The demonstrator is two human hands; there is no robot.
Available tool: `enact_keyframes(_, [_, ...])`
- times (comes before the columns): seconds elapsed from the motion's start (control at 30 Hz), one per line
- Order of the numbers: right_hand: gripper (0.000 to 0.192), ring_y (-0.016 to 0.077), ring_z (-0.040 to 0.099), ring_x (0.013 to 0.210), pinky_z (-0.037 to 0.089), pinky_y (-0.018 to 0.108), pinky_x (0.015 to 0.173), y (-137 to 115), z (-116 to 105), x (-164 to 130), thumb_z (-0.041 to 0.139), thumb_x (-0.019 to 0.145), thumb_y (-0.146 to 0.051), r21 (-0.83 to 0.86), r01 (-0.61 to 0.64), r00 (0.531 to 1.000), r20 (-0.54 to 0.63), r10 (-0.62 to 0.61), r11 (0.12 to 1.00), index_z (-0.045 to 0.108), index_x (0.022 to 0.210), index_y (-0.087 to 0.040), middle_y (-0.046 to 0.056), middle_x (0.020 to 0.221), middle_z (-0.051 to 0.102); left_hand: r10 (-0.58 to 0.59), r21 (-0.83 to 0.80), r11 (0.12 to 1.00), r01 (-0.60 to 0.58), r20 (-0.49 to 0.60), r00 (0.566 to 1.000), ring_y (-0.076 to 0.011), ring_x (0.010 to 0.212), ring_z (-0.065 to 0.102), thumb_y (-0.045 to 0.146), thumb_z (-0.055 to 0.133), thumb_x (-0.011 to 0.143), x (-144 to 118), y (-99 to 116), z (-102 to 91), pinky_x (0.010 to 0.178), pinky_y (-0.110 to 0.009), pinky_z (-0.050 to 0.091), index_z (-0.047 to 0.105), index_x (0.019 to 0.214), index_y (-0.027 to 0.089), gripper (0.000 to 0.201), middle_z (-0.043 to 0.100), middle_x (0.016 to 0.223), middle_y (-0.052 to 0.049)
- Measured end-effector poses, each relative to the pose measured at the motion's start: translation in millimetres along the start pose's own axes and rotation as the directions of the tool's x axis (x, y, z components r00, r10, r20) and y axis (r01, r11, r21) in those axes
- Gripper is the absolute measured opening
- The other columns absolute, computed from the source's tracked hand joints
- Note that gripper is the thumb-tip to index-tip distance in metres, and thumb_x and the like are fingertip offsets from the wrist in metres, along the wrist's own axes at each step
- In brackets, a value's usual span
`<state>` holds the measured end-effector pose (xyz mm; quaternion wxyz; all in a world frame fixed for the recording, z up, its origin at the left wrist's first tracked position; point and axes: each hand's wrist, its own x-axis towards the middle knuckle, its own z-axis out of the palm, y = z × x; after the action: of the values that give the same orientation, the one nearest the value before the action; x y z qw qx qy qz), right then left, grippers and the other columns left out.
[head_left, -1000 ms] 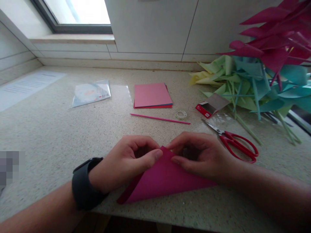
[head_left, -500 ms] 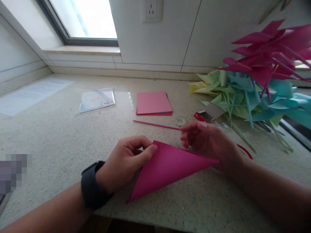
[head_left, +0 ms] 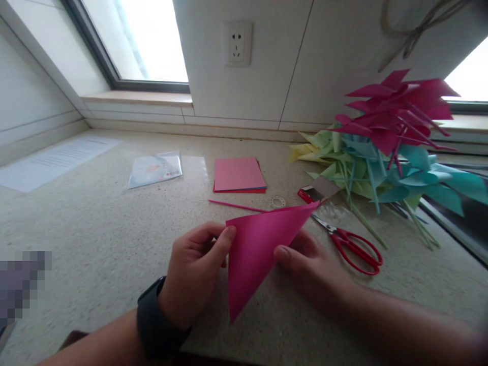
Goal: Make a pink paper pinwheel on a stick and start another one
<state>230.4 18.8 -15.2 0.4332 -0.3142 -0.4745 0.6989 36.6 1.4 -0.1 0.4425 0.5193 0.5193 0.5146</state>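
Observation:
A magenta paper folded into a triangle (head_left: 259,249) is lifted off the speckled counter (head_left: 95,234), one point toward the scissors and one toward me. My left hand (head_left: 194,269), with a black watch on its wrist, pinches the paper's left corner between thumb and fingers. My right hand (head_left: 308,264) grips the paper's right edge, thumb on top and fingers hidden behind the sheet.
Red scissors (head_left: 351,241) lie just right of my hands. Behind are a pink stick (head_left: 236,205), a tape roll (head_left: 277,202), a stack of coloured paper (head_left: 238,175), a small red box (head_left: 316,192) and a plastic bag (head_left: 155,169). A pile of paper pinwheels (head_left: 385,147) fills the right.
The folded paper lay flat under both hands, then my right hand reached away toward the stick. Now both hands hold the triangle raised off the counter and turned.

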Motion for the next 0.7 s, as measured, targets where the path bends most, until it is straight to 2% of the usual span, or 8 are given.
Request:
enact_keyframes(0.17, [0.021,0.0176,0.072,0.088,0.055,0.03,0.083,2.6,-2.4,0.3,0.08,0.082,-0.036,0.034,-0.046,0.993,-0.11,0.049,0.998,0.076,0.098,-0.022,0.006,0.103,0.078,-0.009,-0.009,1.0,0.009,0.01,1.0,-0.011,0.053,0.053,0.033,0.065,0.091,-2.8,-2.1,1.4,0.05,-0.021,0.045,0.069,0.073,0.019,0.024,0.06,0.059,0.002])
enact_keyframes(0.4, [0.02,0.0198,0.073,0.093,0.056,0.036,0.09,2.1,-4.0,2.4,0.079,0.083,-0.034,0.08,-0.064,0.99,-0.122,0.073,0.995,0.076,0.1,-0.023,0.006,0.106,0.078,-0.03,-0.004,1.0,0.03,0.014,0.999,-0.0104,0.053,0.054,0.034,0.065,0.092,-1.2,-3.4,-1.1,0.051,-0.021,0.045,0.069,0.071,0.019,0.026,0.06,0.058,0.002])
enact_keyframes(0.7, [0.018,0.0193,0.072,0.086,0.056,0.035,0.086,2.6,-4.8,2.7,0.083,0.079,-0.033,0.1,-0.068,0.981,-0.172,0.085,0.993,0.079,0.094,-0.024,0.005,0.101,0.079,-0.033,-0.052,0.998,0.032,-0.01,0.999,-0.0091,0.053,0.053,0.037,0.068,0.089,-1.1,-9.3,0.0,0.051,-0.018,0.044,0.072,0.072,0.02,0.025,0.06,0.059,0.003])
